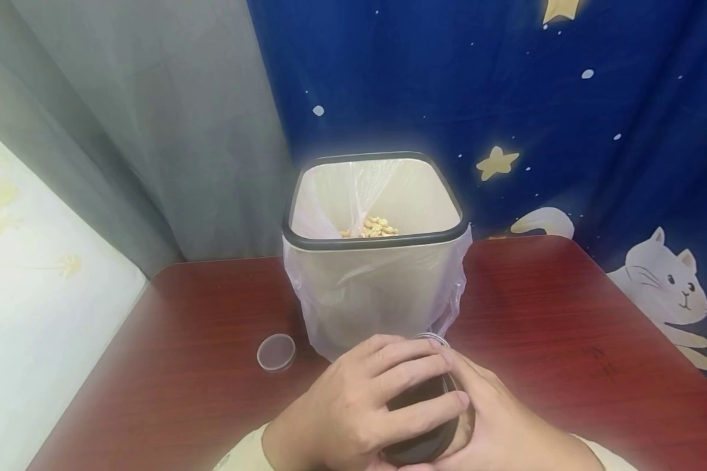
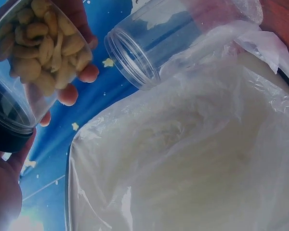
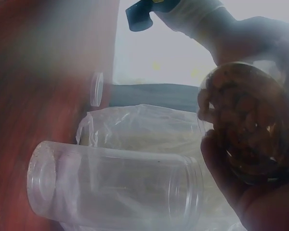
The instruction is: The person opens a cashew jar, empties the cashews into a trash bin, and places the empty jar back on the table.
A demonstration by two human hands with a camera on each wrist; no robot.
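Note:
Between my hands is a clear jar of cashew nuts (image 2: pixel 48 53) with a black lid (image 1: pixel 418 435). My left hand (image 1: pixel 359 399) grips the lid, its fingers spread across the top. Round the jar's side my right hand (image 1: pixel 501 412) holds on; its fingertips show against the clear wall in the left wrist view. The jar is tilted, lid toward me. Just beyond it an uncapped clear jar (image 3: pixel 120 183) stands in front of the bin; my hands hide most of it in the head view. The right wrist view shows the nuts only darkly.
A pale bin (image 1: pixel 377 281) with a black rim and a thin plastic liner stands on the red-brown table (image 1: pixel 212 392). Peanuts in shells (image 1: pixel 378 227) lie inside it. Left of the bin rests a small clear lid (image 1: pixel 275 353). Curtains hang behind the table.

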